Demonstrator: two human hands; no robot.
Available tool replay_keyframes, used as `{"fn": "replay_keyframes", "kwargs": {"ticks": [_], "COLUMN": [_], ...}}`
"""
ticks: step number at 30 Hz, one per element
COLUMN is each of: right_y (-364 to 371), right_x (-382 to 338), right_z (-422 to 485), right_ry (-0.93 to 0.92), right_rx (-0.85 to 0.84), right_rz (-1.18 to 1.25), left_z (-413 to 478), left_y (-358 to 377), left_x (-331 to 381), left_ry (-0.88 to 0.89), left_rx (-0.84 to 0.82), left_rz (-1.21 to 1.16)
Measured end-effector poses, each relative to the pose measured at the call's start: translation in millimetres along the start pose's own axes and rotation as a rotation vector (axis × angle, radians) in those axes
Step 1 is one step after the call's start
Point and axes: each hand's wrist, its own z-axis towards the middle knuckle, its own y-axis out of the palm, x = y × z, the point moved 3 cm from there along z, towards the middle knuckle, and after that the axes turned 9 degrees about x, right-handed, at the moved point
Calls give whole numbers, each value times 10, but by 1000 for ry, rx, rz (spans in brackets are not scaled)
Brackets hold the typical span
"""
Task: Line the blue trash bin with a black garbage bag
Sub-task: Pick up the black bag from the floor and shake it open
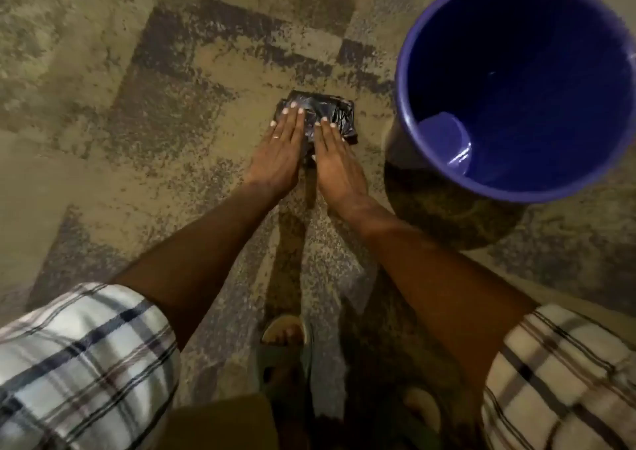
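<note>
While I am looking down at a mottled carpet [103, 112], my left hand [280, 146] and right hand [335, 153] are lying flat, fingers extended, gripping nothing, on a folded black garbage bag [327, 112] beside the empty blue trash bin [399, 105].

Both hands, left hand [280, 146] and right hand [335, 155], lie flat on the folded black bag [330, 112] beside the blue bin [404, 112].

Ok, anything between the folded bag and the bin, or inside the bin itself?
Nothing visible. Both hands, left hand and right hand, lie flat on the folded black bag on the carpet. The blue bin stands just to its right, open-topped and empty, with bare carpet between.
</note>
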Motion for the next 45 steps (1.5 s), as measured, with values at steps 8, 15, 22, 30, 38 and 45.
{"fn": "replay_keyframes", "kwargs": {"ticks": [8,15,22,30,38,45], "right_y": [989,881,383,-1270,-2930,-4414], "right_x": [236,302,123,168,821,1815], "right_z": [517,591,479,817,707,94], "right_ry": [-58,-45,240,561,332,-81], "right_rx": [85,273,501,484,551,771], "right_rz": [-28,-22,312,941,1285,892], "left_z": [524,452,389,585,693,563], "left_y": [986,977,440,-1104,-2359,-3340], "left_x": [-420,-470,-498,-425,175,623], "left_ry": [-24,-87,-273,-475,-103,58], "left_rx": [145,331,551,253,236,334], "left_rz": [-50,-91,-455,-1128,-1376,-1177]}}
